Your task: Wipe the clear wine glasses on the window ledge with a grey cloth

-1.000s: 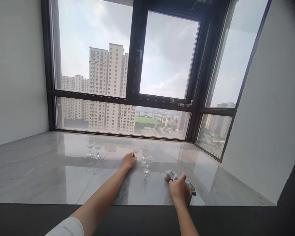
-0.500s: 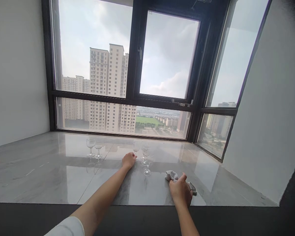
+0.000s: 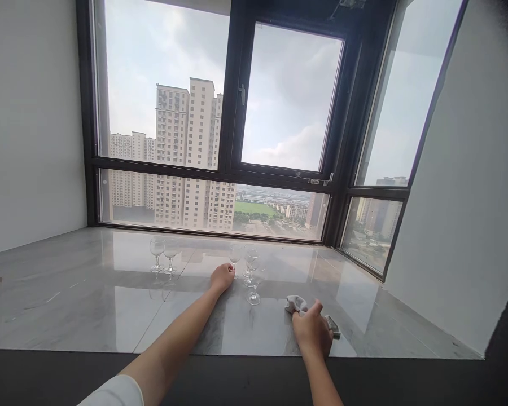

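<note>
My left hand [image 3: 222,278] reaches across a glossy grey marble sill [image 3: 88,304], fingers curled at the foot of a clear stemmed glass [image 3: 236,256]. Two more glasses [image 3: 253,282] stand just to its right. My right hand [image 3: 312,332] rests near the sill's front edge, closed on a crumpled grey cloth [image 3: 295,304]. A separate pair of stemmed glasses [image 3: 163,254] stands to the left, apart from both hands.
A large black-framed bay window [image 3: 232,113] runs behind the sill, with a handle [image 3: 241,93] on its middle pane. White walls close in on both sides. A dark ledge [image 3: 68,378] runs along the sill's front edge.
The view has shifted slightly. Both hands and the glasses keep nearly the same places.
</note>
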Motion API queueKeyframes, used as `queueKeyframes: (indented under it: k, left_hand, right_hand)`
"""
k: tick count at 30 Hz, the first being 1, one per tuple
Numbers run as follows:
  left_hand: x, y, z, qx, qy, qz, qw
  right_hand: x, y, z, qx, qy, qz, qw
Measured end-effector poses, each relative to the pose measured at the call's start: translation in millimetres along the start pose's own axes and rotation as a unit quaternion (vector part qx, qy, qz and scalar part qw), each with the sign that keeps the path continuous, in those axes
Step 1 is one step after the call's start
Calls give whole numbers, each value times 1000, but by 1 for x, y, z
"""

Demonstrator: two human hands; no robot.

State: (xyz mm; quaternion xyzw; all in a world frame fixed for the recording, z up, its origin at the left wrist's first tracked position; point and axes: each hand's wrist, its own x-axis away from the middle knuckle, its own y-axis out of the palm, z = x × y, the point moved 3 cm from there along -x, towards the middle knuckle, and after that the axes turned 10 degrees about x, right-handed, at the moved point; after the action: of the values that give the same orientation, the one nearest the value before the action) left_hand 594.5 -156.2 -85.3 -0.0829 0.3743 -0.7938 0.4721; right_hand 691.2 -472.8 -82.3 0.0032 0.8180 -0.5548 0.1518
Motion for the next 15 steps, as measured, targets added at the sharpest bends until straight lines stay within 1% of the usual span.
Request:
queueKeyframes:
  k: [10, 15]
  left_hand:
    - [1, -3, 1, 15, -18, 14, 1000]
    - [2, -3, 1, 55, -16, 26, 998]
  right_hand:
    - [-2, 5, 2, 10, -4, 10, 1000]
    - [-2, 4, 3, 7, -2, 1, 1000]
